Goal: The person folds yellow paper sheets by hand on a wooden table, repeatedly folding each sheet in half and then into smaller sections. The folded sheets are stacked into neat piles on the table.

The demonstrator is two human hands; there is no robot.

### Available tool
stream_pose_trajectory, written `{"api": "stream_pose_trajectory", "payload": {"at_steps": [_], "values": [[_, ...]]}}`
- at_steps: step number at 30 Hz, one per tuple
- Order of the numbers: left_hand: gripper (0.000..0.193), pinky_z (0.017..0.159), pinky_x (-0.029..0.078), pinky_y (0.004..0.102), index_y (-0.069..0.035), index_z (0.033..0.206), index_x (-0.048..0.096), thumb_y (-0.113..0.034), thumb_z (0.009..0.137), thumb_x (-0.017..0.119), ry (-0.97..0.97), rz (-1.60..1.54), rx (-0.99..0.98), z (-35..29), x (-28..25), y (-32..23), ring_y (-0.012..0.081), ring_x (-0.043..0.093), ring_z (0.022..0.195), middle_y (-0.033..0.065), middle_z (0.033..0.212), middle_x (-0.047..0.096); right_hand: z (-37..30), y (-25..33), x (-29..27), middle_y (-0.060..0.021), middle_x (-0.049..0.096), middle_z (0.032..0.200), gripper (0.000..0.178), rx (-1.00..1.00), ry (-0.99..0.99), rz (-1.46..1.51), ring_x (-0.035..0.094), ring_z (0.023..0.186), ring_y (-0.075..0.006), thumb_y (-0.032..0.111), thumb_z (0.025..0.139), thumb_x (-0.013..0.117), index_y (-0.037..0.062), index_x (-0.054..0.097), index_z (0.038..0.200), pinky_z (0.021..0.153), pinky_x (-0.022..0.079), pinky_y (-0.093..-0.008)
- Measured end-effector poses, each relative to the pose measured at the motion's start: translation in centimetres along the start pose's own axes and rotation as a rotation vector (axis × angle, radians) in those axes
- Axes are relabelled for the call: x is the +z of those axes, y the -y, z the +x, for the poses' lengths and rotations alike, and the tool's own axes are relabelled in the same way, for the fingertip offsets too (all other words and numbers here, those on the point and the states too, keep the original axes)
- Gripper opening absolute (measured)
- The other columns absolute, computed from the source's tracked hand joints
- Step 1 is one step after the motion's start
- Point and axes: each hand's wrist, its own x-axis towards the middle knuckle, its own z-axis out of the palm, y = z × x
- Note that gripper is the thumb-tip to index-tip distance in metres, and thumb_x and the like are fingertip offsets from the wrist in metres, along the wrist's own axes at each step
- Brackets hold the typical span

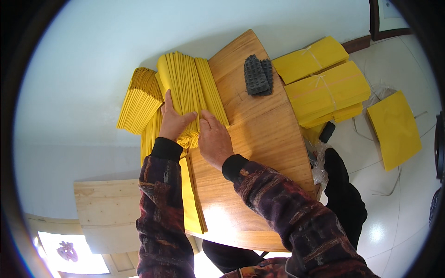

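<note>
A thick row of yellow folded paper sheets (181, 78) stands on a wooden table, its folded edges fanned upward. My left hand (174, 121) lies against the row's left side near its front end, index finger stretched along it and thumb spread toward the right. At the front right corner of the row, my right hand (214, 139) has its fingers curled in against the sheets, with the index finger and thumb at their edges. The front ends of the sheets are partly hidden between both hands.
Another fanned yellow stack (140, 99) leans by the wall on the left. Dark grey ridged pads (257, 75) lie on the wooden table (259, 134). String-tied yellow bundles (327, 90) are beyond its right edge; a loose yellow stack (394, 129) lies farther right above the tiled floor.
</note>
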Motion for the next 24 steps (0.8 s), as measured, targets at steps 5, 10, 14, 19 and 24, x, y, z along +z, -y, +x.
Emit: {"api": "stream_pose_trajectory", "payload": {"at_steps": [5,10,14,19,24], "values": [[0.108,0.096,0.043,0.0352,-0.005,0.149,0.012,-0.014,0.064,0.077,0.012,-0.055,-0.009,0.0,-0.1,0.1,0.034,0.048,0.109,0.0226,0.12,0.036,0.2,0.5,-0.6,-0.0236,0.043,0.134,0.037,0.181,0.139,0.164,0.05,0.115,-0.0397,0.005,0.087,0.052,-0.0064,0.047,0.122,0.094,0.045,-0.0417],[0.108,0.095,0.044,0.0354,-0.005,0.149,0.011,-0.014,0.064,0.077,0.008,-0.052,-0.013,-0.1,-0.1,0.1,0.0339,0.049,0.107,0.0221,0.119,0.036,0.2,0.4,-0.3,-0.0264,0.046,0.129,0.04,0.162,0.001,0.312,0.049,0.116,-0.0414,0.003,0.087,0.049,-0.0057,0.043,0.125,0.098,0.043,-0.0412],[0.108,0.095,0.044,0.0358,-0.005,0.149,0.011,-0.014,0.064,0.077,0.006,-0.058,-0.018,0.0,-0.1,0.0,0.0342,0.048,0.107,0.0221,0.119,0.036,0.1,-0.1,0.2,-0.0274,0.048,0.124,0.038,0.127,-0.026,0.371,0.049,0.115,-0.0415,0.001,0.086,0.048,-0.0062,0.044,0.123,0.099,0.041,-0.0403],[0.107,0.095,0.043,0.0359,-0.005,0.149,0.012,-0.015,0.064,0.077,0.009,-0.039,-0.012,-0.1,-0.1,0.0,0.0348,0.047,0.108,0.0222,0.12,0.036,0.3,-0.8,0.3,-0.0253,0.053,0.115,0.031,0.088,-0.067,0.357,0.053,0.107,-0.0407,0.001,0.086,0.048,-0.0065,0.048,0.116,0.091,0.045,-0.0419],[0.107,0.096,0.043,0.0356,-0.005,0.149,0.012,-0.015,0.065,0.076,-0.009,0.004,-0.001,-0.1,0.0,0.0,0.0349,0.047,0.11,0.0223,0.12,0.037,1.1,-1.1,0.0,-0.0244,0.057,0.105,0.029,0.175,-0.078,0.285,0.055,0.101,-0.0395,0.002,0.087,0.048,-0.0071,0.052,0.114,0.087,0.045,-0.042]]}}
